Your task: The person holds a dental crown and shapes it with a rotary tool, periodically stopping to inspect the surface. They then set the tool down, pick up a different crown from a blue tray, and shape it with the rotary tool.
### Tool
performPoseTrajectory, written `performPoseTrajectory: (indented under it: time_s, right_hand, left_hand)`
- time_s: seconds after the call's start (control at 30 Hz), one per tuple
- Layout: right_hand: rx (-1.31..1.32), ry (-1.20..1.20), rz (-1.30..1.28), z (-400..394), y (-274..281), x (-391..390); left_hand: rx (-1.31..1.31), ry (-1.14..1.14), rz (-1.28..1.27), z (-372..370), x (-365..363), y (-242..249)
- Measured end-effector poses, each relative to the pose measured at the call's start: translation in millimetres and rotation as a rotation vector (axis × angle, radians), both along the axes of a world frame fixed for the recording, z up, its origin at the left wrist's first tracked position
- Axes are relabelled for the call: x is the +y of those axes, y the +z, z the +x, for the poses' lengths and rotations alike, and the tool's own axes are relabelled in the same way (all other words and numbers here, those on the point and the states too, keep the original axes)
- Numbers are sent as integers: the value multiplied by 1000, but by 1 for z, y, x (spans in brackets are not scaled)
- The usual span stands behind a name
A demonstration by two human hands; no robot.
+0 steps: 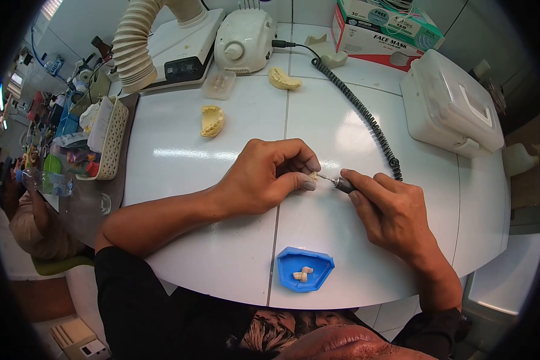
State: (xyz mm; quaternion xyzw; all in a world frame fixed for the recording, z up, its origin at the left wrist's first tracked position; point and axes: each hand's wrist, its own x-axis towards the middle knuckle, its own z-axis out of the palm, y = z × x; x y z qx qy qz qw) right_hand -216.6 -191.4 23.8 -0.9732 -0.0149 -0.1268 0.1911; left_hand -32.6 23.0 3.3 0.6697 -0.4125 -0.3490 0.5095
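My left hand (pixel 264 177) pinches a tiny cream tooth piece (pixel 313 176) between thumb and fingertips, resting on the white table (pixel 222 240). My right hand (pixel 390 210) grips a handpiece tool (pixel 342 183) like a pen. Its thin bur tip touches the tooth piece. The tool's black coiled cable (pixel 360 111) runs back to a white motor unit (pixel 245 35). Just in front of my hands, a blue tray (pixel 288 264) holds a few small tooth pieces (pixel 302 275).
Two yellow dental casts (pixel 212 120) (pixel 283 79) lie further back. A suction hose (pixel 135 48), a face mask box (pixel 384 30) and a white plastic case (pixel 450 105) stand at the rear and right. A white basket (pixel 111 141) sits left. Another person (pixel 24 210) sits at far left.
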Motion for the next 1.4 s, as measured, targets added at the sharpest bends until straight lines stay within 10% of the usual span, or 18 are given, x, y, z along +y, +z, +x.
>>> performPoseTrajectory:
  time_s: [1.4]
  right_hand:
    - [-31,-22,37,-1,-1,0]
  left_hand:
    - [-34,39,-44,-1,0,-3]
